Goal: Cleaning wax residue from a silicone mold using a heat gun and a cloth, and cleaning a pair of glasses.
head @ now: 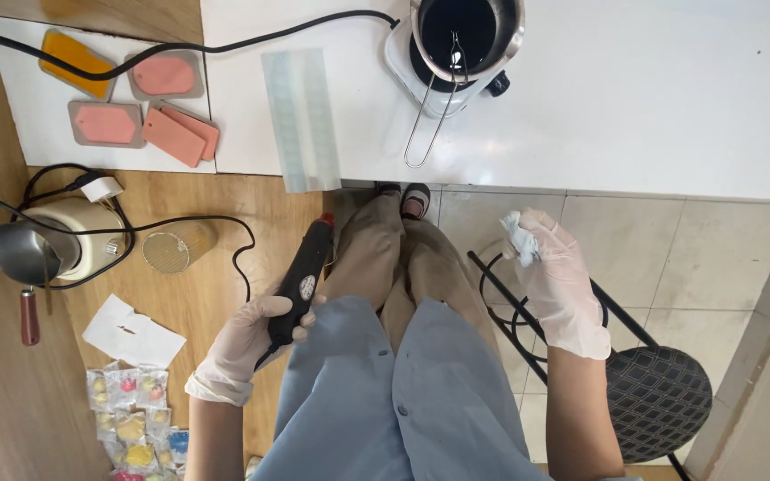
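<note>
My left hand, in a pale glove, grips a black glue gun by its handle, nozzle pointing up toward the white table. My right hand, also gloved, pinches a small crumpled white and blue tissue at its fingertips. Both hands hover over my lap, below the table's front edge. A translucent silicone mould strip overhangs the table edge just above the glue gun.
A metal pot on a white heater stands on the table with a wire handle. Pink and orange slabs in moulds lie on a white board. A cream heater with ladle, cables, mesh cup, paper and small bagged items sit left. A black stool stands right.
</note>
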